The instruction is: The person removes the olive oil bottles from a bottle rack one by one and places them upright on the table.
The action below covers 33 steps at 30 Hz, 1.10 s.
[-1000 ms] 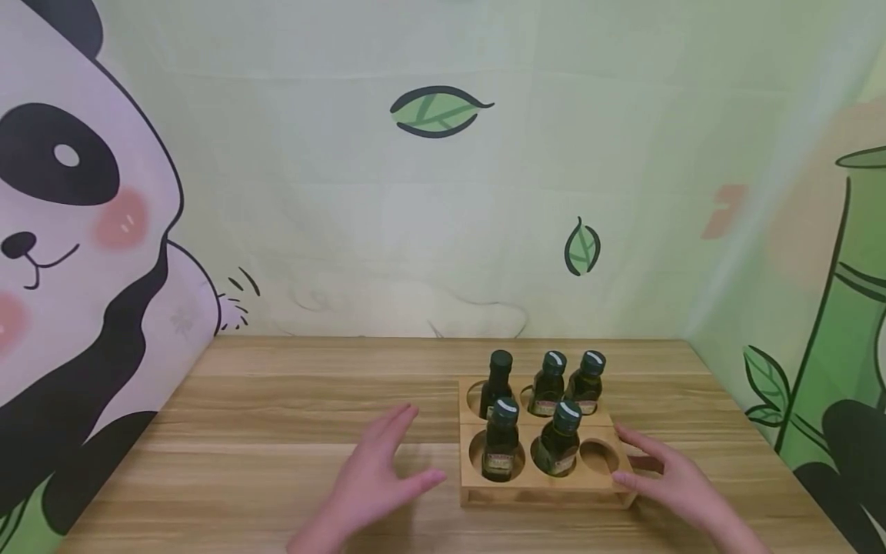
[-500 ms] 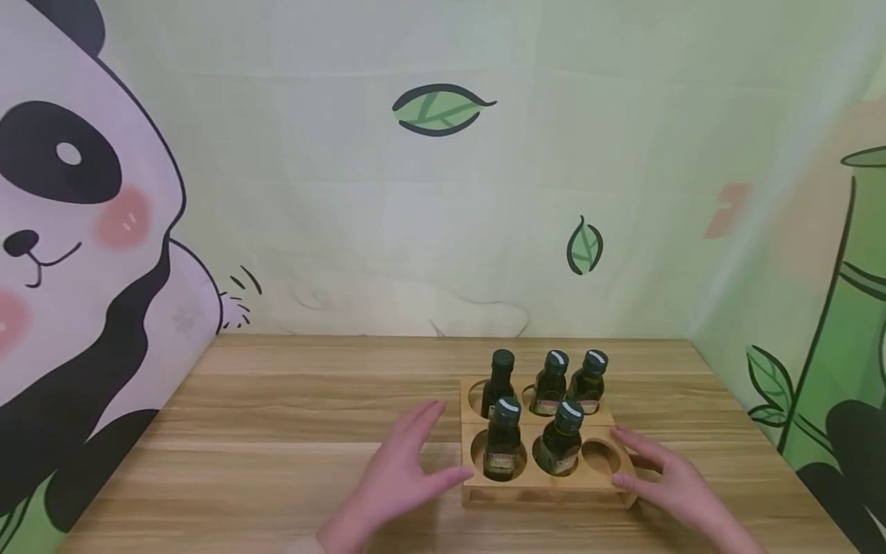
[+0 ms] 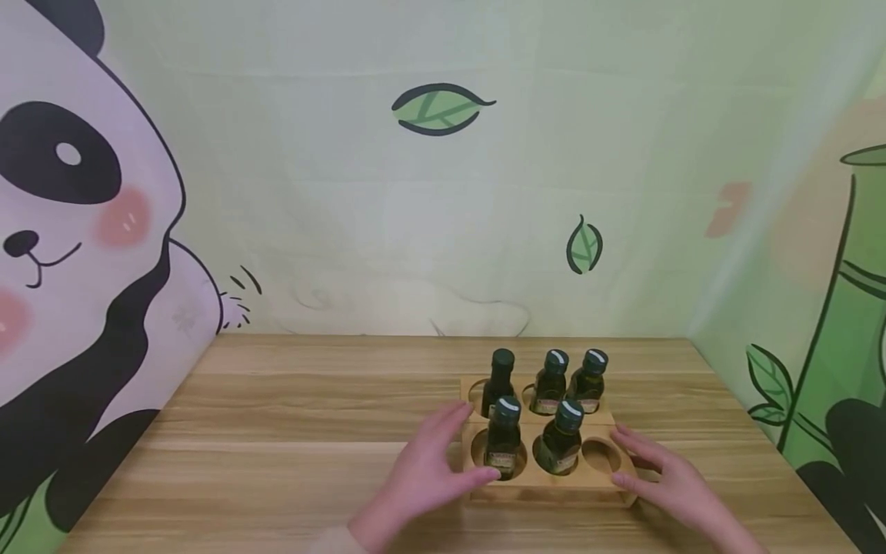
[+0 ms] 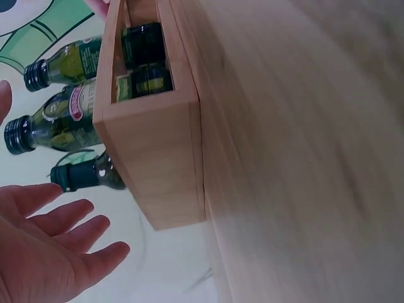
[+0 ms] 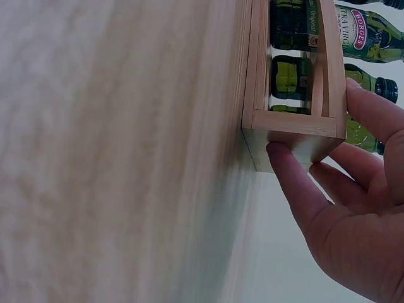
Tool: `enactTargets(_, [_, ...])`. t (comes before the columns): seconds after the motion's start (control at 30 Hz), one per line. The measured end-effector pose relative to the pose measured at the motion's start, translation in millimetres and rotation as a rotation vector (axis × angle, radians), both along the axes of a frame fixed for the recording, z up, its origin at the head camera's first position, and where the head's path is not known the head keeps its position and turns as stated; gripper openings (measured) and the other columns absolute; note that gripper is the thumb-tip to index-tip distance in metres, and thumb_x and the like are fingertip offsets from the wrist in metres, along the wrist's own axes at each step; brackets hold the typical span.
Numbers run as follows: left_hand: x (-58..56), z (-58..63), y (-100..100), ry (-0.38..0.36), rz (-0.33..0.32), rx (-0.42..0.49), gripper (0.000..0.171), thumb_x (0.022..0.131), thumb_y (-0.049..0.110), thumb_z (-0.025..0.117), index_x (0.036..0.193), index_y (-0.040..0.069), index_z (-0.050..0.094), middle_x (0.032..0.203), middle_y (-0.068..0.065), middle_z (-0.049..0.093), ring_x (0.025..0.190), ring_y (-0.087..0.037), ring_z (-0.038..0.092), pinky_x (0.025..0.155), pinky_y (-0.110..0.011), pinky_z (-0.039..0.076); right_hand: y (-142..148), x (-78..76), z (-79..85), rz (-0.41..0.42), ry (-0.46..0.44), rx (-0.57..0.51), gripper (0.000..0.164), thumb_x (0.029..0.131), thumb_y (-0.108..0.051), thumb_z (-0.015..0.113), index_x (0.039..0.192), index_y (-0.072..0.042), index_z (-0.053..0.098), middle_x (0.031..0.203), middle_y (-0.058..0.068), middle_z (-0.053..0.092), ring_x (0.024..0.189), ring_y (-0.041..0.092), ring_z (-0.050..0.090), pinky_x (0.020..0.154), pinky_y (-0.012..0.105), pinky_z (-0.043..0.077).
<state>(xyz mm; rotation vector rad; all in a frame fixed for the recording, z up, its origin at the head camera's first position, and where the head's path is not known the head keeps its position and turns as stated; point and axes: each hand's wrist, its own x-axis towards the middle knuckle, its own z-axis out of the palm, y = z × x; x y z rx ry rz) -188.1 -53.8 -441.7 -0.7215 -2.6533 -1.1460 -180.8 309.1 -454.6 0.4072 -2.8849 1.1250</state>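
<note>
A wooden bottle rack (image 3: 554, 494) stands on the table with several small green olive oil bottles (image 3: 507, 431) upright in its round holes. The front right hole holds no bottle. My right hand (image 3: 667, 477) holds the rack's right end, thumb near the front corner. In the right wrist view, bent fingertips (image 5: 278, 154) touch the rack's end panel (image 5: 293, 136). Over the rack's left end, my left hand (image 3: 432, 465) is spread. The left wrist view shows its fingers (image 4: 76, 224) apart from the end panel (image 4: 158, 158), near a bottle's dark cap (image 4: 63, 178).
The wood-grain table (image 3: 277, 446) extends left of the rack. A pale printed cloth (image 3: 332, 200) with a panda (image 3: 138, 308) and leaves hangs behind it and along both sides.
My left hand has moved right, from beside the rack to over its left end. The right hand stays at the right end, and the rack and bottles look unmoved.
</note>
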Motion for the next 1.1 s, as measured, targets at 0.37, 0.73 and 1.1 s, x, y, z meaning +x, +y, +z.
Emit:
enactTargets(0.37, [-0.7,1.2,19.1,0.035,-0.003,0.026,0.089,0.076,0.055,0.08,0.144,0.008,0.049,0.143,-0.011,0.053,0.131,-0.034,0.047,0.106,-0.054,0.039,0.2,0.8,0.9,0.003,0.036,0.048,0.063,0.089,-0.031,0.075,0.14,0.0,0.054,0.148,0.022,0.044,0.125,0.043,0.051,0.097,0.052,0.047])
enactTargets(0.73, [-5.5,1.9,35.8,-0.038,0.032,0.124,0.087,0.075,0.05,0.083,0.147,0.017,0.048,0.139,-0.006,0.056,0.127,-0.031,0.05,0.103,-0.054,0.042,-0.3,1.4,2.8,0.005,0.016,0.055,0.064,0.089,-0.033,0.074,0.14,0.001,0.053,0.148,0.022,0.043,0.13,0.045,0.045,0.1,0.058,0.042])
enactTargets(1.1, [-10.4,4.7,42.6,-0.038,0.0,0.263,0.075,0.08,0.035,0.084,0.144,0.014,0.05,0.137,-0.005,0.059,0.122,-0.024,0.056,0.096,-0.043,0.05,-1.4,2.6,3.8,0.013,0.039,0.084,0.062,0.09,-0.032,0.073,0.139,0.001,0.055,0.147,0.021,0.044,0.126,0.042,0.051,0.097,0.045,0.048])
